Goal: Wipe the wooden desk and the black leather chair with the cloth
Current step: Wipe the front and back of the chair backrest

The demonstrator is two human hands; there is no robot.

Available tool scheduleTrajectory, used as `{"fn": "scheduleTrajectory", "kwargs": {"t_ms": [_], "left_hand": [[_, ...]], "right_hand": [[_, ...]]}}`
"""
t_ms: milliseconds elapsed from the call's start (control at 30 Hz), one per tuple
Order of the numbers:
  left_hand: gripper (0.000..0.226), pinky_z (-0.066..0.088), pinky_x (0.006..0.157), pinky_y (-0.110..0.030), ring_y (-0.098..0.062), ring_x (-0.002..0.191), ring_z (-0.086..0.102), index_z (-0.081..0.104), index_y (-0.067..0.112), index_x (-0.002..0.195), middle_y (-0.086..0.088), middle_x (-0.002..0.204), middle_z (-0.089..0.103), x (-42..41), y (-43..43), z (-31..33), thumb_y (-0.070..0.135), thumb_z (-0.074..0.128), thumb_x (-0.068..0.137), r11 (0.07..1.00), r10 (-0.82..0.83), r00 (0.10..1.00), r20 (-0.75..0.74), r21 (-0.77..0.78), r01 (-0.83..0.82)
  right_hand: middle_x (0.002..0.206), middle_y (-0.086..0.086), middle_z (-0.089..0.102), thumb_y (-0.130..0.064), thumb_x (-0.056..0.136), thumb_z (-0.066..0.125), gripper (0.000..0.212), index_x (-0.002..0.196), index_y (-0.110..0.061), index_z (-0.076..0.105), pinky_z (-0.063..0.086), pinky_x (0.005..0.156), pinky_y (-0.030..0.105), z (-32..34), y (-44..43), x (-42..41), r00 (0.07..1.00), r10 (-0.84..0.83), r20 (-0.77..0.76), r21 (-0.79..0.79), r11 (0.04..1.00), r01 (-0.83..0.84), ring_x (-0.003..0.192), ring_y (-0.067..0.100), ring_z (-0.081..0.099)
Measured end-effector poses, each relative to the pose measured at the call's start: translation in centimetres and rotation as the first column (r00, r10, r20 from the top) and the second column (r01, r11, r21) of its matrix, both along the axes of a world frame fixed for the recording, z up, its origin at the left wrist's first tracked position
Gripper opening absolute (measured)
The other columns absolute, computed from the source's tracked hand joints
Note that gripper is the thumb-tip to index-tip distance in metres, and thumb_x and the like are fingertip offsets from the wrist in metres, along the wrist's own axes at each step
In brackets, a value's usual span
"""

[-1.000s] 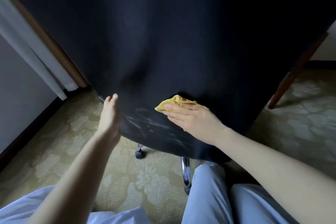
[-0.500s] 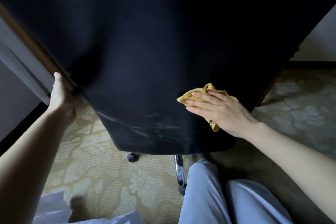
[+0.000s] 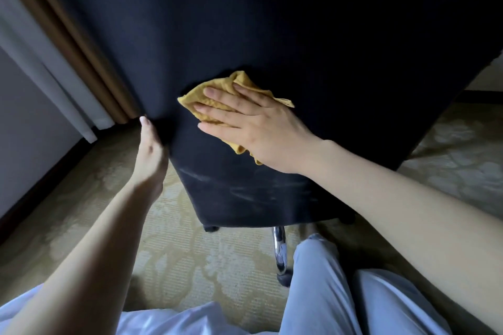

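Observation:
The back of the black chair fills most of the view, with pale wipe streaks near its lower edge. My right hand lies flat with straight fingers on the crumpled yellow cloth, pressing it against the chair back. My left hand holds the chair's left edge; its fingers go round the far side and are hidden. The wooden desk is not in view.
Brown and white curtains hang at the left by a grey wall. Patterned beige carpet covers the floor. The chair's chrome leg with a castor stands just before my knees in light trousers.
My right hand has slid the cloth leftward across the chair back. My left hand has come down and right along the chair's left edge. The view has shifted.

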State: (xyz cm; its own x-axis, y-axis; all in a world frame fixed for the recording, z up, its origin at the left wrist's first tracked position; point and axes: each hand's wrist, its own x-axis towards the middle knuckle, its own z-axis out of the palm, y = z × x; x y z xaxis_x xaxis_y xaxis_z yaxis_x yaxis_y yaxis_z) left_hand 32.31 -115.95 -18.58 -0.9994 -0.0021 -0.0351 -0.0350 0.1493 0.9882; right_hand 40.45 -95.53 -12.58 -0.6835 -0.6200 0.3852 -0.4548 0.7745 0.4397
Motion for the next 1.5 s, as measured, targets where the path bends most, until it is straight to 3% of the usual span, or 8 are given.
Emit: {"fn": "scheduleTrajectory", "kwargs": {"t_ms": [133, 300, 500, 600, 767, 900, 1033, 1500], "left_hand": [[0.049, 0.036, 0.105, -0.034, -0.010, 0.115, 0.052, 0.057, 0.029, 0.109, 0.009, 0.120, 0.057, 0.4, -1.5, -0.2, 0.060, 0.021, 0.097, 0.994, -0.080, 0.993, -0.091, -0.084, 0.072], [0.054, 0.044, 0.086, -0.035, -0.016, 0.087, 0.055, 0.056, 0.011, 0.080, -0.005, 0.087, 0.058, 0.5, -2.2, 0.7, 0.056, 0.032, 0.096, 0.968, -0.173, 0.980, -0.098, -0.200, 0.151], [0.046, 0.047, 0.065, -0.005, 0.003, 0.080, 0.067, 0.065, 0.019, 0.082, 0.010, 0.083, 0.073, 1.0, -1.8, 1.1, 0.046, 0.033, 0.100, 0.955, -0.234, 0.967, -0.104, -0.211, 0.209], [0.050, 0.050, 0.069, -0.009, -0.011, 0.091, 0.069, 0.066, 0.007, 0.085, -0.005, 0.094, 0.073, 1.5, -1.2, 0.6, 0.043, 0.035, 0.100, 0.960, -0.209, 0.964, -0.165, -0.223, 0.170], [0.053, 0.053, 0.087, -0.032, -0.002, 0.082, 0.070, 0.066, 0.009, 0.080, -0.007, 0.090, 0.074, 2.2, -0.5, 0.3, 0.054, 0.041, 0.094, 0.935, -0.191, 0.962, -0.196, -0.334, 0.117], [0.085, 0.045, 0.074, -0.032, 0.001, 0.071, 0.064, 0.058, -0.005, 0.086, -0.019, 0.090, 0.067, 2.5, -0.1, 0.3, 0.073, 0.029, 0.072, 0.905, -0.166, 0.945, -0.282, -0.424, 0.033], [0.090, 0.040, 0.073, -0.034, -0.027, 0.081, 0.063, 0.057, -0.007, 0.090, -0.021, 0.084, 0.064, 2.4, -0.1, 0.1, 0.076, 0.028, 0.070, 0.922, -0.139, 0.955, -0.263, -0.385, 0.028], [0.089, 0.051, 0.084, -0.054, -0.036, 0.083, 0.061, 0.054, -0.004, 0.084, -0.018, 0.077, 0.056, 2.3, 0.2, -0.6, 0.081, 0.031, 0.068, 0.940, 0.003, 0.971, -0.237, -0.331, -0.084]], "right_hand": [[0.156, -0.008, 0.015, -0.016, 0.099, 0.013, 0.052, 0.146, -0.023, 0.033, 0.000, 0.116, 0.035, -2.6, -3.4, -1.5, 1.000, -0.018, -0.023, 0.157, 0.987, 0.021, 0.145, 0.017, 0.009], [0.151, -0.011, 0.030, -0.020, 0.098, 0.022, 0.048, 0.142, -0.026, 0.041, 0.020, 0.115, 0.035, -6.2, -4.4, -1.9, 0.991, 0.003, -0.133, 0.166, 0.986, 0.019, 0.141, 0.010, 0.025], [0.158, -0.006, -0.005, -0.025, 0.099, 0.034, 0.055, 0.150, -0.014, 0.016, -0.006, 0.115, 0.036, -11.3, -5.0, -1.2, 0.986, -0.021, 0.166, 0.365, 0.930, -0.041, 0.144, 0.011, -0.007], [0.155, -0.017, 0.016, -0.033, 0.096, 0.039, 0.046, 0.141, -0.024, 0.041, 0.013, 0.115, 0.027, -14.0, -4.6, 0.0, 0.968, -0.027, 0.250, 0.367, 0.928, -0.069, 0.142, 0.001, 0.011], [0.154, -0.021, 0.017, -0.020, 0.085, -0.006, 0.072, 0.145, -0.027, 0.034, 0.021, 0.115, 0.026, -15.4, -2.1, 0.0, 0.954, -0.027, 0.299, 0.368, 0.926, -0.089, 0.141, 0.000, 0.016], [0.145, -0.020, 0.038, -0.034, 0.087, 0.051, 0.046, 0.132, -0.032, 0.053, 0.025, 0.112, 0.024, -12.9, 2.7, 0.5, 0.977, 0.081, 0.195, 0.487, 0.857, -0.168, 0.135, 0.001, 0.032], [0.139, -0.011, 0.048, -0.010, 0.090, 0.036, 0.045, 0.128, -0.022, 0.058, 0.032, 0.108, 0.026, -9.6, 6.2, 1.3, 0.988, 0.103, 0.119, 0.394, 0.908, -0.142, 0.129, 0.007, 0.044], [0.136, -0.005, 0.054, -0.006, 0.098, 0.043, 0.036, 0.126, -0.020, 0.060, 0.023, 0.111, 0.036, -4.1, -0.8, -0.9, 0.922, 0.124, -0.368, -0.090, 0.982, -0.168, 0.128, 0.018, 0.048]]}}
